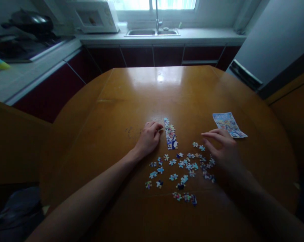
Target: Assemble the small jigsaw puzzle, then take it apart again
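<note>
A partly assembled jigsaw strip [170, 136] lies on the wooden table, its printed side up. Just left of it rests my left hand [150, 137], fingers curled inward. A pale sliver shows at its fingertips, too small to identify. My right hand [224, 146] hovers above the table at the right, fingers stretched out and thumb slightly apart, with nothing visible between them. Below the strip, many loose jigsaw pieces [189, 166] are scattered, and some near the right hand are partly covered by it. A picture sheet [227, 123] lies behind the right hand.
The pieces lie on a wooden table [111, 117] with rounded ends. Behind it runs a counter with a sink [141, 32] and a microwave [93, 16]. A black pan [32, 22] sits on the stove at left, and a fridge [275, 40] stands at right.
</note>
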Demonstrator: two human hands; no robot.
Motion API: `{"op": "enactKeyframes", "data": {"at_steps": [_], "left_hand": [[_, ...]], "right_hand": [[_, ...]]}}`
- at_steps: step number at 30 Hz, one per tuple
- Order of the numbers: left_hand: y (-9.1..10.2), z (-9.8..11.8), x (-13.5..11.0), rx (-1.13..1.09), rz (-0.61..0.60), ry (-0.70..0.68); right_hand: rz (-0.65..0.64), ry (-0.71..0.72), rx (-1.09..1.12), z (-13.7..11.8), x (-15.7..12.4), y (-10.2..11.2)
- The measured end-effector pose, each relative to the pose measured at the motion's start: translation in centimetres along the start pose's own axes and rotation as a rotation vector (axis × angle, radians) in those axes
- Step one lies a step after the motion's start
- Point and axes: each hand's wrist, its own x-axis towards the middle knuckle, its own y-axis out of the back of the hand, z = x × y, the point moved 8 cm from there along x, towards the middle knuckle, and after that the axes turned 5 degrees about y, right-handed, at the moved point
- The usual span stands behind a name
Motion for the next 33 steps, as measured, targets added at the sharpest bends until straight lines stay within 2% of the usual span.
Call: {"op": "enactKeyframes", "data": {"at_steps": [3,7,33], "left_hand": [[0.1,0.0,0.1,0.004,-0.003,-0.002],[0.2,0.0,0.2,0.013,-0.013,0.012],[0.3,-0.2,0.4,0.052,-0.024,0.022]], "right_hand": [[0.067,-0.038,-0.014,1.4,0.4,1.3],[0.115,-0.064,-0.016,1.9,0.7,2.2],[0.152,-0.079,-0.027,2.6,1.3,4.0]]}}
